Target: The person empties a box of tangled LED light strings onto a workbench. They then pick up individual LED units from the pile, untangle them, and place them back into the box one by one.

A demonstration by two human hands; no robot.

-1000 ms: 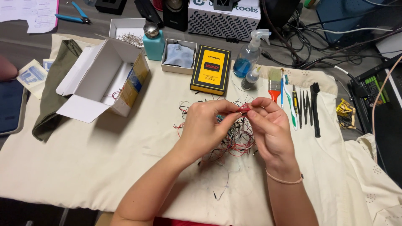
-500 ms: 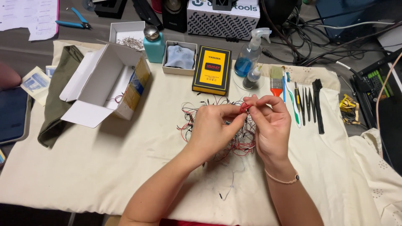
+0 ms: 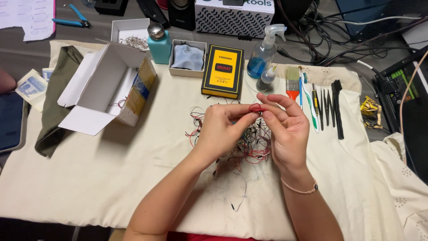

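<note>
My left hand (image 3: 221,130) and my right hand (image 3: 287,128) meet above a tangled pile of thin red and black wires (image 3: 249,149) on the cream cloth (image 3: 111,178). Both pinch a small red wire piece (image 3: 256,108) between their fingertips, held just above the pile. A pale bracelet circles my right wrist. One loose dark wire (image 3: 240,196) lies on the cloth below the pile.
An open white cardboard box (image 3: 107,87) lies at the left by an olive cloth (image 3: 55,98). Behind: a yellow and black box (image 3: 223,71), teal dispenser bottle (image 3: 158,43), blue spray bottle (image 3: 264,53), small tray with grey cloth (image 3: 188,57). Brush and tweezers (image 3: 327,107) at right; cables beyond.
My hands have stayed together over the wire pile, shifting slightly; the fingers have kept working the red wire piece. The view has moved a little.
</note>
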